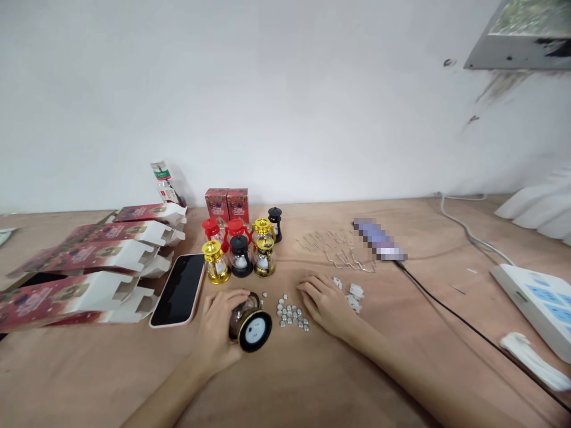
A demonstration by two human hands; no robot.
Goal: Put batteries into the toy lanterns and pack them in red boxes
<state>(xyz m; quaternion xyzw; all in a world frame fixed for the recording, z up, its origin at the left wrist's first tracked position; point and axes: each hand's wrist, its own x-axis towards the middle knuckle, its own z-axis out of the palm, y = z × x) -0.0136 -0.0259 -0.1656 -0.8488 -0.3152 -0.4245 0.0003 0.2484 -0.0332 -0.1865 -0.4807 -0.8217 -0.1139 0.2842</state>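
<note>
Hands (217, 328) apart, 1 tilted lantern (250, 327) in the left.

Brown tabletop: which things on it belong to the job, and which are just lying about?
Probably belong:
- black-and-gold lantern in the left hand
- small round silver discs beside the right hand
- small red, gold and black lanterns
- red printed card boxes

Probably just lying about:
- pink-edged black phone
- white power strip

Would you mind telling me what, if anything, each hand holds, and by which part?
The left hand grips a small lantern around the side of its body. Whether the right hand, beside the silver discs, holds anything cannot be told.
</note>
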